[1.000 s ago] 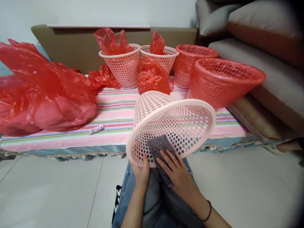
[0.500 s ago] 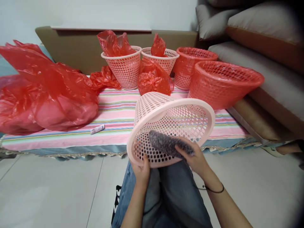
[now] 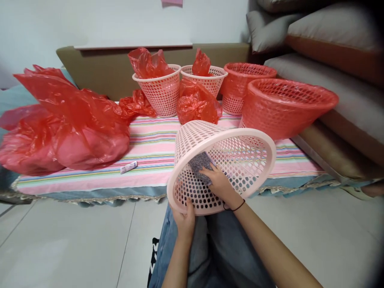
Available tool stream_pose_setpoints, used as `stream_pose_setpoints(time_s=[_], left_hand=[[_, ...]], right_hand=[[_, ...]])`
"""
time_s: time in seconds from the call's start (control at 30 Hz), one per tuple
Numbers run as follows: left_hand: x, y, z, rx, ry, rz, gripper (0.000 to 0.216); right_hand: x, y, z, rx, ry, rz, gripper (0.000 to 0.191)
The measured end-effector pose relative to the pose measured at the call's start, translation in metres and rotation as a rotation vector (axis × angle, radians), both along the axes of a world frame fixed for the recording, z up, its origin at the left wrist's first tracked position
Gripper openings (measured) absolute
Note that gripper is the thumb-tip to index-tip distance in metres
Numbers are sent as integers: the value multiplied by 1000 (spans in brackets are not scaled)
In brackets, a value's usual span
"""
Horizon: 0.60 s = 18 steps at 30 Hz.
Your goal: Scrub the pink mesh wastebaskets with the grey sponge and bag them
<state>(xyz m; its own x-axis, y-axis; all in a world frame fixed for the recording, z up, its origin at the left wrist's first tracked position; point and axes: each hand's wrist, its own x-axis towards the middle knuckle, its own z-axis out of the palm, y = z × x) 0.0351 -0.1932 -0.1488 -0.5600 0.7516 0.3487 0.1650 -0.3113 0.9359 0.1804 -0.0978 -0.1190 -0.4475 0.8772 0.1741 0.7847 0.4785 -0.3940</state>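
Note:
A pale pink perforated plastic basket (image 3: 196, 140) lies tilted over my knees, its mouth facing me. My left hand (image 3: 184, 220) grips the lower left of its rim, thumb on the inside. Inside the basket, my right hand (image 3: 220, 182) holds a grey fuzzy cloth (image 3: 201, 166) against or close to the inner wall; exact contact is hard to make out. The fingers lie over the cloth, and the basket wall surrounds it. A dark band circles my right wrist.
Behind stand two pink baskets (image 3: 163, 90) with red bags and two baskets wrapped in red plastic (image 3: 282, 108). A large red bag (image 3: 87, 132) and a small white tube (image 3: 129, 167) lie on the striped cloth (image 3: 150, 148). Grey cushions (image 3: 336, 36) are piled at right.
My right hand has moved deeper into the basket with the grey cloth, up and to the left. My left hand keeps its hold on the rim. The camera view has shifted slightly.

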Motion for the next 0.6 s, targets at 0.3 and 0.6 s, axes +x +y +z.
stream_pose_setpoints(time_s=[0.3, 0.6], left_hand=[[1, -4, -1, -71, -40, 13, 57], [0, -1, 3, -9, -36, -63, 62]], right_hand=[[37, -102, 23, -192, 218, 179, 74], [36, -61, 57, 182, 665, -216, 45]])
